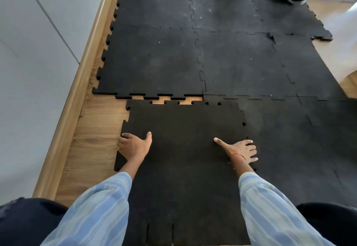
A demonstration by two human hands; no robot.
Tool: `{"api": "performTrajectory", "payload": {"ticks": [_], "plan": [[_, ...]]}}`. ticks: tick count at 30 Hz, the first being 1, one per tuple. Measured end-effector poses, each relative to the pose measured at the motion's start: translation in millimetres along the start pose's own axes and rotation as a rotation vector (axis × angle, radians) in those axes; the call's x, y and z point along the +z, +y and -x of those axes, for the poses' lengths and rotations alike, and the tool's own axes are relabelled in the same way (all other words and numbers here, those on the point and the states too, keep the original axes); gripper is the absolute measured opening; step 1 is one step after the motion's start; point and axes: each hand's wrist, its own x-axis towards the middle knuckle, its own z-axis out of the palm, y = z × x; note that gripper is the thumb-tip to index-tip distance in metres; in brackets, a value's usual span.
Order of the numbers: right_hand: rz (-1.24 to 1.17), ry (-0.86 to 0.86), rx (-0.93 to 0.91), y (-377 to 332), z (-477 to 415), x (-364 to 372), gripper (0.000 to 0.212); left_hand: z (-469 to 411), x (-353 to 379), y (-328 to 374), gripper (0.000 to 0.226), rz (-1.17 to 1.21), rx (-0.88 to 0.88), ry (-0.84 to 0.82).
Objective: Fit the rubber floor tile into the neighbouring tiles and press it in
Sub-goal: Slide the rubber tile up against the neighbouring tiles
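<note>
Both arms in blue striped sleeves reach forward and down. The left hand (133,145) curls its fingers (123,135) downward, thumb out to the right. The right hand (241,149), an orange thread on its wrist, lies flat, fingers spread, thumb pointing left.

Your loose rubber floor tile (183,149) is plain black, as are the laid rubber tiles (231,62). Your sleeves (100,207) carry pale blue stripes. The plank floor (96,139) shows tan woodgrain.
</note>
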Motion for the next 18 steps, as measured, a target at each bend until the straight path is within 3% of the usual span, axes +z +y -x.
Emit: {"api": "performTrajectory", "payload": {"ticks": [11,18], "plan": [[-0.221,0.073,0.084,3,-23,-13,0.133,-29,-11,2,0.094,0.29,-0.283,-0.031],[-0.427,0.04,0.085,-6,-17,-19,0.107,-45,-26,-10,0.091,0.47,-0.449,-0.08]]}}
